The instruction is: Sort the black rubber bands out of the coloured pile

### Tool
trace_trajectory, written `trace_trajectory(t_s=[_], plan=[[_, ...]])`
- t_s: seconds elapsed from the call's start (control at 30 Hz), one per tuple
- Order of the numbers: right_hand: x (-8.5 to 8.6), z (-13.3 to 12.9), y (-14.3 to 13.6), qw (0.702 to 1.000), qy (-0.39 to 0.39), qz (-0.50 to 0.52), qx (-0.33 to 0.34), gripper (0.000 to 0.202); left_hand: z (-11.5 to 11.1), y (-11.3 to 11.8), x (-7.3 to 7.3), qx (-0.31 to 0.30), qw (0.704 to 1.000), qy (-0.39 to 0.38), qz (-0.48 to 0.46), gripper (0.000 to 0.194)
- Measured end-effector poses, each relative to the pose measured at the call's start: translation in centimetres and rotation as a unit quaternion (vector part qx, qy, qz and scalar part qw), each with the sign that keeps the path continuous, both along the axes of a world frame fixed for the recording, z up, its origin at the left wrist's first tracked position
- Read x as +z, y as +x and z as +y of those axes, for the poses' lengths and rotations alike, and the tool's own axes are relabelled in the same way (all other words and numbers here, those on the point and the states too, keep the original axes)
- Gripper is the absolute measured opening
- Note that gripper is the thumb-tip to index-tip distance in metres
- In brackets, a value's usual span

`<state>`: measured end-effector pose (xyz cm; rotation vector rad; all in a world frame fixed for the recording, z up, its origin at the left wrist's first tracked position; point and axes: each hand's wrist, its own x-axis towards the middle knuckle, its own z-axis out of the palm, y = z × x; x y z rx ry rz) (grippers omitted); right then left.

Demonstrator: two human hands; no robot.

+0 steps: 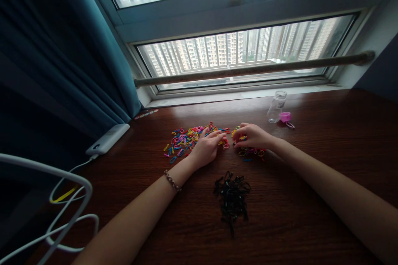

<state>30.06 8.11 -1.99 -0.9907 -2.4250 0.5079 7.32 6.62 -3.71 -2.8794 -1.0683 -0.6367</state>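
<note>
Many small coloured rubber bands lie in two groups on the brown wooden table. My left hand rests on the right side of the larger multicoloured pile, its fingers stretched out to the right and apart. My right hand is arched over the smaller coloured pile, with fingers curved down and a small gap between thumb and fingertips. I see nothing held in it. Nearer to me, apart from both hands, is a heap of black rubber bands.
A clear jar stands uncapped at the back right, with a pink lid beside it. At left are a white power bank, white cables and a blue curtain. A metal rail crosses the window behind the table.
</note>
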Motion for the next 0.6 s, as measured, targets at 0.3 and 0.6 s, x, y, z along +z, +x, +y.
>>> trace_trajectory(t_s=[0.3, 0.6], plan=[[-0.4, 0.3, -0.2, 0.996, -0.070, 0.052, -0.007, 0.014, 0.0, 0.0, 0.0, 0.055, 0.995, 0.079, -0.033, 0.029], [-0.7, 1.1, 0.0, 0.949, -0.196, 0.241, -0.063, 0.027, -1.0, 0.4, 1.3, -0.182, 0.979, 0.052, 0.081, 0.037]])
